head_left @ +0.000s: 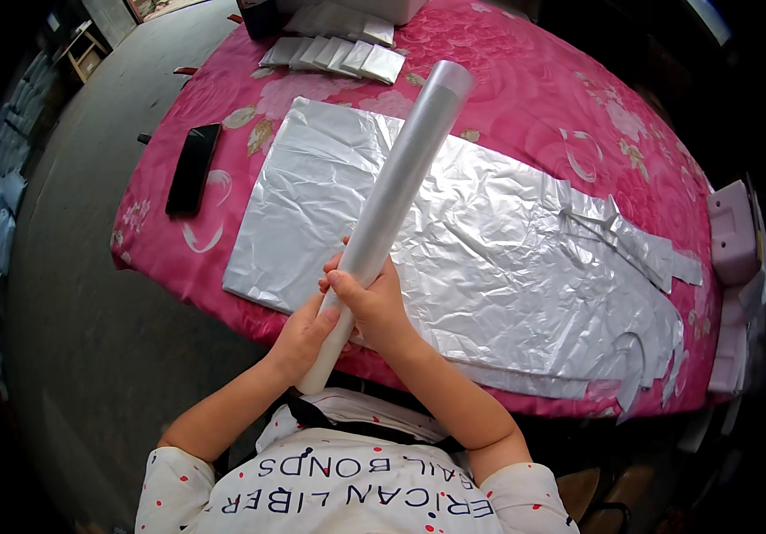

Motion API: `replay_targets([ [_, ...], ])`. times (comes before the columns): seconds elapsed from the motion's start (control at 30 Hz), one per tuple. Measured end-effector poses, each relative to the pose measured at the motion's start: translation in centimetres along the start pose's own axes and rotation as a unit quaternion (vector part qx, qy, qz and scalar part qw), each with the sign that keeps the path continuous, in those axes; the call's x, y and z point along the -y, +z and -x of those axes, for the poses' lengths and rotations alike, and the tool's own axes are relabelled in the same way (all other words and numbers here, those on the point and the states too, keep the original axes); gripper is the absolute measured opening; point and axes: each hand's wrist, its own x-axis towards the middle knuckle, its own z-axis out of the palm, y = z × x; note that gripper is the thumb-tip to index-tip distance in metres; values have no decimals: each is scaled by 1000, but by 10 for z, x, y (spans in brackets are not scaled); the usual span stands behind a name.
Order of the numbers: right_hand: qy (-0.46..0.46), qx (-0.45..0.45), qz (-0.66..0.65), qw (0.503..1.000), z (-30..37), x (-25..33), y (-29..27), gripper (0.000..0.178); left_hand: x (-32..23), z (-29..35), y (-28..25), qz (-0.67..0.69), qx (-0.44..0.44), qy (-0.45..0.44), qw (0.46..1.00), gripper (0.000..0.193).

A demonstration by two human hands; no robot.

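Both my hands hold a long roll of translucent whitish plastic (410,160), tilted with its far end up to the right and its near end close to my waist. Around its lower part, my left hand (301,336) is closed. Just above it, my right hand (372,303) grips the roll with the thumb lying along the front. Under the roll, a stack of silvery, crinkled plastic sheets or bags (499,258) spreads over the table, its right end ragged with loose strips. Part of the stack is hidden by the roll and my hands.
A pink flowered tablecloth (525,71) covers the table. A black phone (193,169) lies at the left edge. Small folded silvery packets (338,55) sit in rows at the back. Pale pink plastic containers (733,233) stand by the right edge. Grey floor (89,294) shows at left.
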Motion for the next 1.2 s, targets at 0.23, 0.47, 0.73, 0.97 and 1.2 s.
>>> replay_targets([
  [0.23,45,-133,-107,984,-37,38,-45,53,-9,26,-21,-68,50,-204,975,42],
  [0.47,-73,-211,87,971,-65,109,-134,35,12,65,-43,-93,69,-240,964,37],
  [0.73,33,-85,262,961,-52,113,-134,21,15,68,-48,-56,90,-239,965,37],
  [0.97,149,42,327,932,-52,116,-120,18,15,65,-55,-26,107,-254,961,42],
  [1.2,117,-11,398,910,-52,130,-131,20,13,64,-60,13,170,-263,950,54],
])
